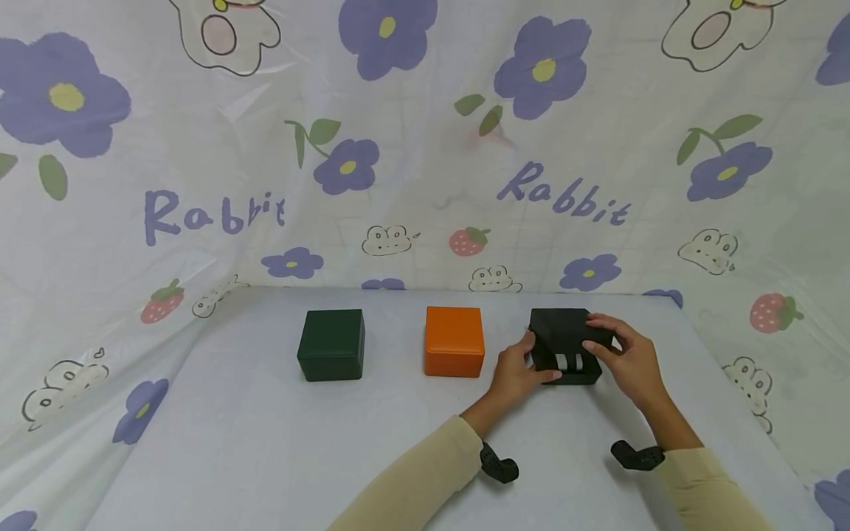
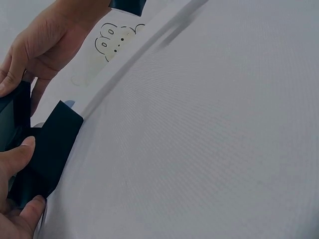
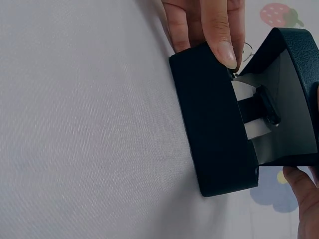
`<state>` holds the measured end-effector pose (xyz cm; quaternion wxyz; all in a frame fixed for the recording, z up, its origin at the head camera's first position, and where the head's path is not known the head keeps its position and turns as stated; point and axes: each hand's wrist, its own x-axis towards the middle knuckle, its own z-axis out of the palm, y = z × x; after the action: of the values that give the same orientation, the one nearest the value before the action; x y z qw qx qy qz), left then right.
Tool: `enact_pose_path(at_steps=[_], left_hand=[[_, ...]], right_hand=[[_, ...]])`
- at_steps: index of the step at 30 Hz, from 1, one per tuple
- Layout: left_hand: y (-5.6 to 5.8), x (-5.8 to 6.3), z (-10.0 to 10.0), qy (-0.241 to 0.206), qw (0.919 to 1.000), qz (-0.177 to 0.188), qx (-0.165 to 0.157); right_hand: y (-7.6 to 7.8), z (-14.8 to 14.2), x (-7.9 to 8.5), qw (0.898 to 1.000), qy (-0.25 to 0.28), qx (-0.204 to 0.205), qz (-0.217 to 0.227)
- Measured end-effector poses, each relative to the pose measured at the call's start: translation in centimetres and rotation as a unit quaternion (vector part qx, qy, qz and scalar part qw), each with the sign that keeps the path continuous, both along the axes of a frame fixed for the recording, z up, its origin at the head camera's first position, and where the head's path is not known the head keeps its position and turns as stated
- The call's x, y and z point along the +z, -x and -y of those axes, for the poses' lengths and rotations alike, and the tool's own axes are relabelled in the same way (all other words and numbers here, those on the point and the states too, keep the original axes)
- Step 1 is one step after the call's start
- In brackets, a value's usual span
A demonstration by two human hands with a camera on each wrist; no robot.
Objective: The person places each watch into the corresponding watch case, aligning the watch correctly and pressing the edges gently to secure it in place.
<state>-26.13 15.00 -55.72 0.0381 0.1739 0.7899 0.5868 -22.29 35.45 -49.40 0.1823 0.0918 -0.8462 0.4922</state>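
A black watch box (image 1: 563, 324) stands at the right on the table, its lid partly raised. Inside it, a dark watch (image 3: 268, 105) sits around a white cushion (image 3: 240, 89). My left hand (image 1: 514, 372) grips the base (image 3: 214, 129) at its left side, thumb across the front. With fingers and thumb, my right hand (image 1: 631, 365) holds the lid (image 3: 299, 55) at its right side. In the left wrist view, my right hand (image 2: 52, 40) is above and part of my left hand (image 2: 15, 159) shows at the lower left edge.
An orange box (image 1: 454, 343) and a dark green box (image 1: 330, 345) stand closed to the left. The white table (image 1: 252, 450) reaches back to a hanging sheet (image 1: 425, 192) printed with flowers and rabbits. A small black camera is on each wrist.
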Motion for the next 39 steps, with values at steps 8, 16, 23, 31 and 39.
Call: enact_pose_path(at_steps=[8, 16, 23, 31, 39], left_hand=[[0.0, -0.1, -0.1, 0.007, 1.0, -0.004, 0.0], [-0.1, 0.1, 0.0, -0.007, 1.0, 0.002, -0.005], [-0.2, 0.2, 0.0, -0.012, 0.9999, 0.001, -0.007], [-0.3, 0.2, 0.1, -0.018, 0.9998, 0.007, -0.007], [-0.2, -0.1, 0.1, -0.018, 0.9998, 0.002, -0.008]], right_hand=[[-0.3, 0.2, -0.2, 1.0, 0.005, -0.016, 0.001], [-0.6, 0.3, -0.4, 1.0, 0.012, -0.018, -0.006], [-0.8, 0.3, -0.5, 1.0, 0.014, -0.018, -0.003], [-0.9, 0.3, -0.7, 1.0, 0.004, -0.021, 0.004], [-1.1, 0.4, -0.9, 1.0, 0.002, -0.022, 0.008]])
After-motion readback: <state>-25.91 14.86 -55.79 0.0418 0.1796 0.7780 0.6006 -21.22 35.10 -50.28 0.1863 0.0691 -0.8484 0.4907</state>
